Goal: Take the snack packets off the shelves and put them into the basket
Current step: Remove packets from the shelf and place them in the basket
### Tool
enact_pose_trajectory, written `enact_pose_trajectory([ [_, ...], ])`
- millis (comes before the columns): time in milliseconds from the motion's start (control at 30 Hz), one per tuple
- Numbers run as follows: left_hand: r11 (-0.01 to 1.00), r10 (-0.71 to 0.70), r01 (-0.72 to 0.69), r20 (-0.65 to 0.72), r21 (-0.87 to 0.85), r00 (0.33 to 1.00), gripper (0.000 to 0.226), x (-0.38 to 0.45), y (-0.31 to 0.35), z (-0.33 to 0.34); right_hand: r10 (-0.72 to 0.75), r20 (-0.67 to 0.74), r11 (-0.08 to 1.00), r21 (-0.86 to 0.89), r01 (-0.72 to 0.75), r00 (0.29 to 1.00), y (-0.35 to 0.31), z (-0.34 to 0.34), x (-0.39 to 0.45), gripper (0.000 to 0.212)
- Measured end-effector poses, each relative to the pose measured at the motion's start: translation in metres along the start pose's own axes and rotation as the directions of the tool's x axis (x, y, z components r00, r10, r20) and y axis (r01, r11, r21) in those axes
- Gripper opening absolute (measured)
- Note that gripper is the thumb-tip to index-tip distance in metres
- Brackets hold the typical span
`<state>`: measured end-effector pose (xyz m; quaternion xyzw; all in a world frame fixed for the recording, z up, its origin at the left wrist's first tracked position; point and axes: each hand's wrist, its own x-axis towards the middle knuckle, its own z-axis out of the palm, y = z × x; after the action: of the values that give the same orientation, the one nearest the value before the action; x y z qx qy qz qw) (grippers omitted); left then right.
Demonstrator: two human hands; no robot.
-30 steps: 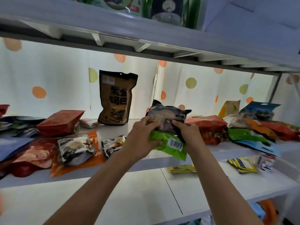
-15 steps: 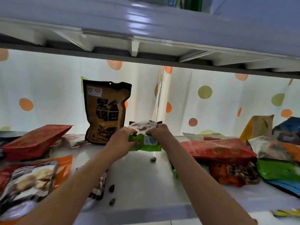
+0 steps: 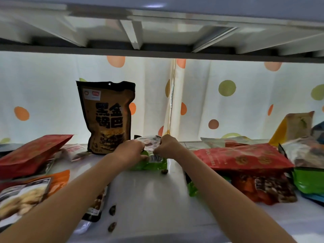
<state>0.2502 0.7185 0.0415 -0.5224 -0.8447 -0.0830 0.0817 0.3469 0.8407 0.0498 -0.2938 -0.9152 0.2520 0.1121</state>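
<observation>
Both my hands reach deep onto the white shelf. My left hand and my right hand grip a green snack packet with a clear top and a barcode label, which rests low on the shelf. Behind it a tall brown and black packet stands upright against the dotted curtain. Red packets lie to the left and to the right. No basket is in view.
Several small dark snack pieces lie loose on the shelf near the front. An orange packet lies at the front left, green and blue packets at the far right. The upper shelf's underside hangs close above.
The camera has moved closer to the shelf. My hands have carried the green packet further back and lower, close to the shelf surface beside the brown packet.
</observation>
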Motion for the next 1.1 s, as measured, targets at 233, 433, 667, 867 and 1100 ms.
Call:
enact_pose_trajectory([
  [233, 0.982, 0.102, -0.114, -0.086, -0.148, 0.991, 0.022, 0.009, 0.041, -0.010, -0.115, -0.191, 0.988, -0.120, 0.093, 0.975, 0.028, -0.042, -0.044, 0.035],
  [433, 0.953, 0.228, -0.249, -0.129, -0.173, 0.965, 0.027, 0.001, 0.091, -0.002, -0.053, -0.115, 0.950, -0.312, 0.015, 0.992, 0.057, -0.089, -0.114, 0.042],
  [667, 0.908, 0.330, -0.351, -0.128, -0.228, 0.935, 0.026, -0.027, 0.132, -0.001, 0.111, -0.047, 0.863, -0.490, -0.120, 0.993, 0.083, -0.092, -0.171, 0.043],
  [867, 0.883, 0.267, -0.333, -0.229, -0.331, 0.936, 0.023, -0.068, 0.125, -0.003, -0.119, -0.268, 0.756, -0.648, -0.088, 0.956, 0.085, -0.070, -0.188, 0.026],
  [1100, 0.667, -0.054, -0.238, -0.364, -0.706, 0.930, 0.016, -0.122, 0.106, -0.006, -0.206, -0.606, 0.897, -0.430, -0.098, 0.769, 0.051, -0.067, -0.227, 0.032],
])
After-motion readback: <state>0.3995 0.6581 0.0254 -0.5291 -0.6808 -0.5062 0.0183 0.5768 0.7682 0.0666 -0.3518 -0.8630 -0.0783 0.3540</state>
